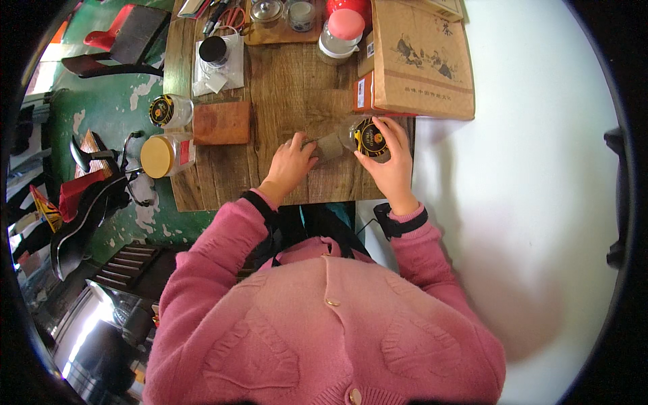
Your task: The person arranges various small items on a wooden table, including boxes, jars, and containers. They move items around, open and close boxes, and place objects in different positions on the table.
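Item 1, nearest: right hand, grip closed round a clear jar with black-and-gold lid; jar is tipped on its side, lid toward the wearer, at the right front of the tabletop; probably held so to steady it.

Item 2: left hand, fingers curled, pinching a small brownish-grey piece just beside the jar; what the piece is can't be told; grip appears clenched on it.

Item 3: cardboard box w/ printed figures, directly behind the jar, touching or nearly so; reach beyond the right hand is crowded by it.

Item 4, left side: reddish wooden block; jar w/ tan lid lying at the tabletop's left edge; second black-and-gold-lidded jar behind it.

Item 5, farther: black-capped jar on white paper; pink-lidded container.

Item 6, far edge: tray w/ glass cups; scissors and tools, partly cut off.
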`<action>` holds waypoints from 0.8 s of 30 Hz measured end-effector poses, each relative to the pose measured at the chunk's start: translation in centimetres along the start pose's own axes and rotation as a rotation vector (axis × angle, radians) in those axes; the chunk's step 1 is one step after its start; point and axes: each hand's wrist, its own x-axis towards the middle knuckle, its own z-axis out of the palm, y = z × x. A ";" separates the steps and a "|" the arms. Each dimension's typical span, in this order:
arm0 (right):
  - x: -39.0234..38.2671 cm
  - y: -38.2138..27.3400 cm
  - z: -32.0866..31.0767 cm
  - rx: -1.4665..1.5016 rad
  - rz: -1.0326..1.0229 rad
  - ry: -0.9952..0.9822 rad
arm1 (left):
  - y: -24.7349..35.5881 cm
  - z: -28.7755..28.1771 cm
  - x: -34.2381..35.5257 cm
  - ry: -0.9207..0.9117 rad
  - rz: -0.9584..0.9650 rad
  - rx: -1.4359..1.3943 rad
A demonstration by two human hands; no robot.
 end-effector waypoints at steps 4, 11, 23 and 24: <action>-0.1 0.2 -0.2 -0.007 0.014 0.005 | -0.5 1.3 0.1 0.168 0.120 0.079; 0.0 0.4 0.5 -0.016 0.006 0.001 | -1.5 2.2 0.2 0.039 0.127 -0.020; 0.9 0.4 1.5 -0.005 0.007 0.019 | -3.4 -0.3 1.9 0.023 -0.157 -0.480; 0.9 0.4 1.4 -0.007 0.010 0.016 | -3.7 -0.7 2.2 0.036 -0.222 -0.521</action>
